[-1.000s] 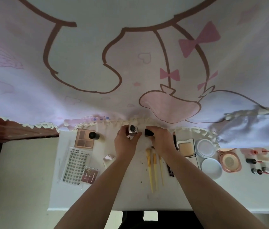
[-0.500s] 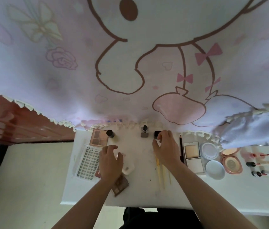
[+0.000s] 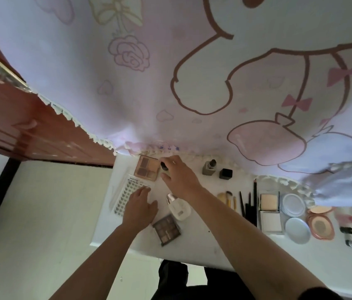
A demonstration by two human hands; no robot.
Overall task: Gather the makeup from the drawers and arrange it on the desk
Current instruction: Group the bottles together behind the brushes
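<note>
A white desk (image 3: 192, 241) is seen below a pink cartoon-printed cloth (image 3: 170, 72), with reddish wooden furniture (image 3: 30, 131) at the left. The left hand (image 3: 140, 207) is laid flat, fingers straight, on the lash tray (image 3: 127, 195). A small dark-capped bottle (image 3: 163, 166), just beside the eyeshadow palette (image 3: 145, 168) at the desk's back edge, appears to be pinched between thumb and forefinger of the right hand (image 3: 179, 178).

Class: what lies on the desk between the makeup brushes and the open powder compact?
Head view: several dark pencils lie side by side between the makeup brushes and the open powder compact.
</note>
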